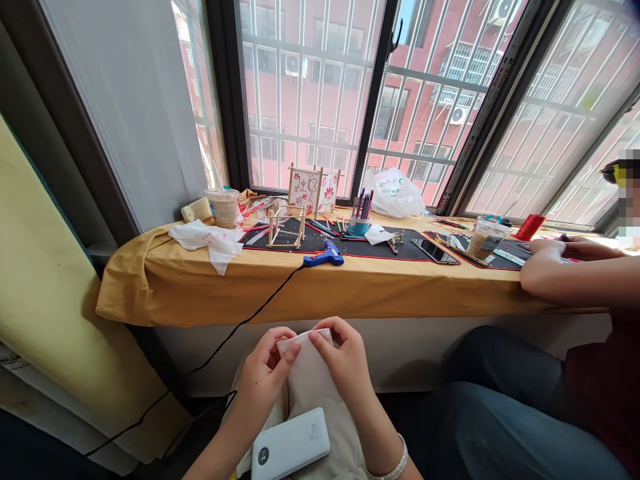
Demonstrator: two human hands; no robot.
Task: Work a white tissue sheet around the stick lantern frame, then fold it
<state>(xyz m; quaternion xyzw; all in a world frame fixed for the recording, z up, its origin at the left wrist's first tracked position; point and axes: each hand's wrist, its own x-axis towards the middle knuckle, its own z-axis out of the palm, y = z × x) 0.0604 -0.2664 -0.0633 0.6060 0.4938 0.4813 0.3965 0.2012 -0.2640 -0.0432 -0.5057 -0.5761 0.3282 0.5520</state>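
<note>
Over my lap, my left hand (273, 363) and my right hand (343, 353) pinch the top edge of a white tissue (309, 367) between thumbs and fingers. The tissue hangs down between them, its lower end hard to tell from the pale trousers. Below my hands a white power bank (293, 445) with a small display lies on my lap. Up on the ledge in front sits a blue glue gun (325, 255), its black cord (253, 318) running down to the left. Behind it stands a small wooden stick frame (287, 228).
A yellow cloth (350, 287) covers the windowsill. Crumpled tissue (210, 241), a drink cup (223, 207), a decorated folding screen (314, 190), a pen holder (359, 225), a plastic bag (397, 193) and a phone (434, 251) stand along it. Another person's arm (575, 277) rests at right.
</note>
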